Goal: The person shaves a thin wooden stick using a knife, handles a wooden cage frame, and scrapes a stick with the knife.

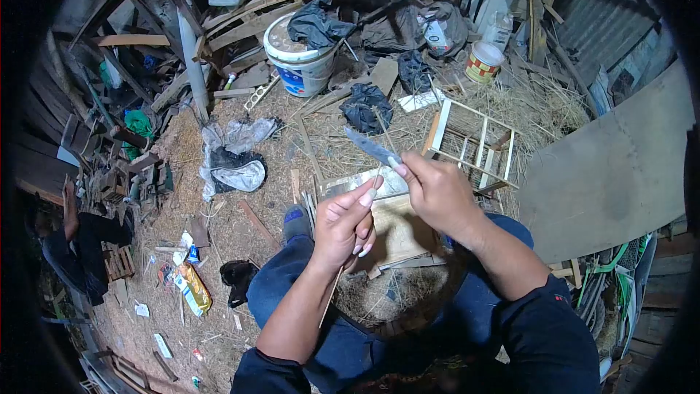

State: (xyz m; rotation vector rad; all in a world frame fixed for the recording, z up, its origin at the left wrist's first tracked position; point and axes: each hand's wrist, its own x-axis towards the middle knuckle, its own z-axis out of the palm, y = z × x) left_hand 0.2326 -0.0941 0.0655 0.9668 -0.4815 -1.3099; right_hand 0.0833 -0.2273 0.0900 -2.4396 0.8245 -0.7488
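My right hand is closed round the handle of a knife, whose broad grey blade points up and to the left. Just left of it, my left hand pinches a thin wooden stick. One end of the stick shows at the fingertips, and the rest runs down past my wrist. The blade is above the stick's tip and apart from it. Beneath both hands, between my knees, lies a pale wooden board. The knife's handle is mostly hidden in my fist.
A wooden frame with rungs stands ahead to the right. A large white bucket and a smaller red-yellow bucket are farther back. A big flat sheet leans at right. Another person sits at far left. Straw and scraps cover the ground.
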